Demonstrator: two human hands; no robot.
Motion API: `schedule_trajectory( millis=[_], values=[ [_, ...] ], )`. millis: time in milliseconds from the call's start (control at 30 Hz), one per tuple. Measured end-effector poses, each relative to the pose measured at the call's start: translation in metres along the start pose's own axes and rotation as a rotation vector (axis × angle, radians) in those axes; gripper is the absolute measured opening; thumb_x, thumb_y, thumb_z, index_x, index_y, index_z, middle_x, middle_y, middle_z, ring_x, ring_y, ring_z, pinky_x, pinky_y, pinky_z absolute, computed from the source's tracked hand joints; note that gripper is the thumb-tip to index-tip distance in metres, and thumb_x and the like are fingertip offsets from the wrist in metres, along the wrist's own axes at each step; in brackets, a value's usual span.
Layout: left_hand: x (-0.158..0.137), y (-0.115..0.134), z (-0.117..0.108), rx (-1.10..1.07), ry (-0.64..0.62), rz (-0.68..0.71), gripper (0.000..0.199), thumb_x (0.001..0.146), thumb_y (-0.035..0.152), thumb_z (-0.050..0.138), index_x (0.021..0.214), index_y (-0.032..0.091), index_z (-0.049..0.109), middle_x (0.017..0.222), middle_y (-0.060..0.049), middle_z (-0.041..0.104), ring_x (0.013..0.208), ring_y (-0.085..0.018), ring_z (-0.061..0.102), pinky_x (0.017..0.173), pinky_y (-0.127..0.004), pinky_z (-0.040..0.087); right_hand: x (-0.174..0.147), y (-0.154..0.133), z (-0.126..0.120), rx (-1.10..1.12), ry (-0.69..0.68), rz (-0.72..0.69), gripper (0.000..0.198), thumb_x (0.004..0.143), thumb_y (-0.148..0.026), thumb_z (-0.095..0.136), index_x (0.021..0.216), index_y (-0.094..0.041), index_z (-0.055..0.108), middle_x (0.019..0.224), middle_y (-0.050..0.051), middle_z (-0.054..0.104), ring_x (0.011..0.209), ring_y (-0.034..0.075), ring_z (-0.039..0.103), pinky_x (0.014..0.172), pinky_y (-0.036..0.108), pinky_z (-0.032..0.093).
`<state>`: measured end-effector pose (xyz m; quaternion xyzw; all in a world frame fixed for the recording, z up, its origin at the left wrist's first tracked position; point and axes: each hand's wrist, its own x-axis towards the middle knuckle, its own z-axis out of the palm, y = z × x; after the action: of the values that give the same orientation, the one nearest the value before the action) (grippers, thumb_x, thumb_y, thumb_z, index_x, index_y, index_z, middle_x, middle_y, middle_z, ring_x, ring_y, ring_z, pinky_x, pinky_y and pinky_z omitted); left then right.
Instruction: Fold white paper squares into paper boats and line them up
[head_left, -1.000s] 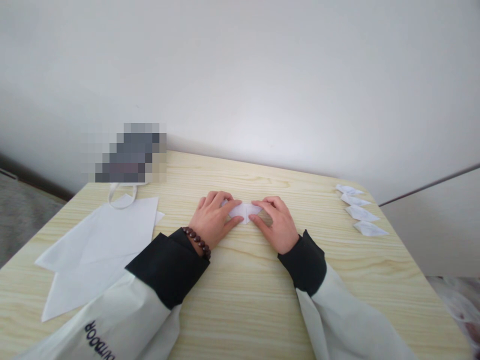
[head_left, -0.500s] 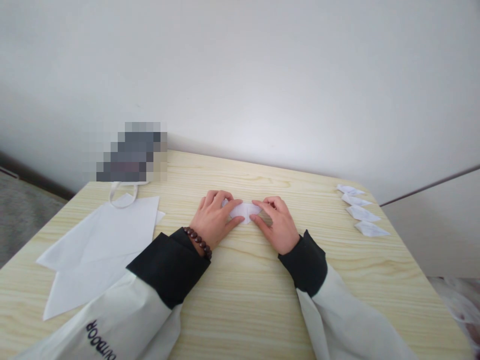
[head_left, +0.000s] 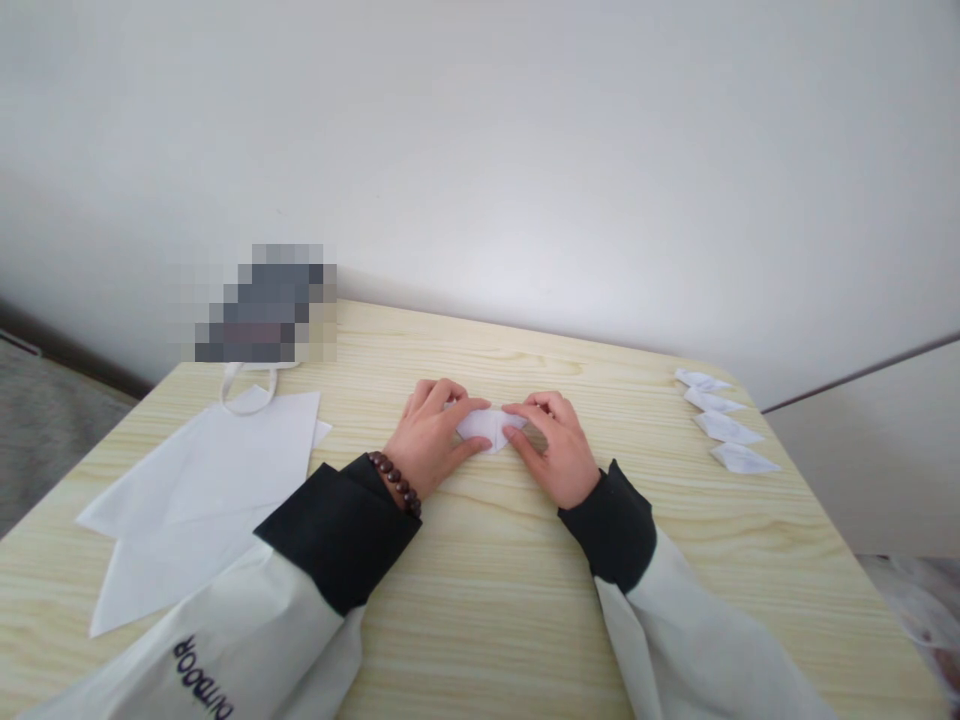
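Observation:
A small piece of folded white paper lies between my two hands over the middle of the table, a crease running down near its centre. My left hand, with a dark bead bracelet at the wrist, pinches its left end between thumb and fingers. On the other end, the thumb and index finger of my right hand are closed on the paper. My fingers cover both of its outer ends.
Large white paper sheets overlap at the left of the wooden table. Behind them lies a blurred-out dark object with a white loop. Several folded white paper pieces form a column at the right. A wall stands behind.
The folded paper's lower edge now comes to more of a point between my thumbs. My fingers have shifted only slightly, and both hands keep their grip.

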<state>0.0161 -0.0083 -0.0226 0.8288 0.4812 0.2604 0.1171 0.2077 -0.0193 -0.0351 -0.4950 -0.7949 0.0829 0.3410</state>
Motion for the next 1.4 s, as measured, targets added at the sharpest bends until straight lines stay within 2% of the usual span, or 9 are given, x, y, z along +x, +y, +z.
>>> schedule_trajectory(
  millis=[233, 467, 667, 833, 967, 1200, 1400],
  values=[
    [0.000, -0.003, 0.001, -0.079, 0.000, -0.004, 0.032, 0.070, 0.029, 0.071, 0.101, 0.024, 0.065, 0.094, -0.004, 0.051, 0.093, -0.023, 0.042, 0.086, -0.039, 0.040, 0.001, -0.004, -0.002, -0.001, 0.002, 0.025, 0.017, 0.083, -0.031, 0.059, 0.094, -0.022, 0.067, 0.090, 0.005, 0.060, 0.088, 0.019, 0.053, 0.083, 0.036, 0.042],
    [0.000, -0.002, -0.001, -0.123, -0.041, -0.014, 0.030, 0.068, 0.027, 0.073, 0.097, 0.025, 0.066, 0.095, -0.003, 0.053, 0.093, -0.023, 0.043, 0.087, -0.040, 0.038, 0.003, -0.002, -0.005, 0.084, -0.084, 0.077, 0.013, 0.082, -0.026, 0.060, 0.091, -0.021, 0.068, 0.081, 0.003, 0.062, 0.080, 0.017, 0.056, 0.076, 0.033, 0.043],
    [0.002, -0.006, -0.003, -0.118, -0.098, 0.012, 0.020, 0.082, 0.026, 0.058, 0.100, 0.022, 0.066, 0.092, -0.004, 0.060, 0.092, -0.022, 0.045, 0.085, -0.039, 0.038, 0.003, -0.002, -0.005, 0.095, -0.086, 0.062, 0.012, 0.082, -0.024, 0.059, 0.088, -0.021, 0.069, 0.081, 0.003, 0.063, 0.081, 0.017, 0.057, 0.076, 0.033, 0.043],
    [0.004, -0.011, -0.003, -0.126, -0.084, 0.054, 0.016, 0.082, 0.022, 0.058, 0.095, 0.020, 0.067, 0.085, -0.003, 0.063, 0.088, -0.020, 0.047, 0.084, -0.036, 0.040, 0.005, 0.005, -0.008, 0.103, -0.123, -0.032, 0.014, 0.085, -0.022, 0.055, 0.088, -0.020, 0.068, 0.082, 0.004, 0.063, 0.080, 0.016, 0.057, 0.074, 0.031, 0.045],
    [0.004, -0.012, -0.004, -0.076, -0.070, 0.099, 0.011, 0.080, 0.023, 0.061, 0.088, 0.019, 0.067, 0.081, -0.004, 0.064, 0.083, -0.019, 0.049, 0.080, -0.034, 0.041, 0.006, 0.016, -0.013, 0.108, -0.173, -0.160, 0.017, 0.087, -0.022, 0.052, 0.093, -0.019, 0.067, 0.084, 0.005, 0.063, 0.079, 0.015, 0.057, 0.072, 0.029, 0.047],
    [0.000, -0.015, -0.003, 0.071, 0.013, 0.265, 0.014, 0.085, 0.023, 0.054, 0.090, 0.017, 0.066, 0.082, -0.005, 0.063, 0.078, -0.017, 0.051, 0.074, -0.031, 0.043, 0.002, 0.023, -0.015, -0.023, -0.122, -0.358, 0.024, 0.088, -0.017, 0.046, 0.104, -0.018, 0.065, 0.085, 0.008, 0.061, 0.080, 0.017, 0.053, 0.071, 0.031, 0.047],
    [-0.006, -0.008, -0.003, 0.269, 0.131, 0.399, 0.016, 0.087, 0.018, 0.050, 0.083, 0.018, 0.065, 0.080, -0.004, 0.062, 0.078, -0.017, 0.050, 0.069, -0.030, 0.041, 0.000, 0.018, -0.019, -0.148, -0.080, -0.437, 0.025, 0.086, -0.011, 0.046, 0.097, -0.019, 0.067, 0.087, 0.007, 0.063, 0.078, 0.016, 0.049, 0.068, 0.030, 0.040]
  ],
)
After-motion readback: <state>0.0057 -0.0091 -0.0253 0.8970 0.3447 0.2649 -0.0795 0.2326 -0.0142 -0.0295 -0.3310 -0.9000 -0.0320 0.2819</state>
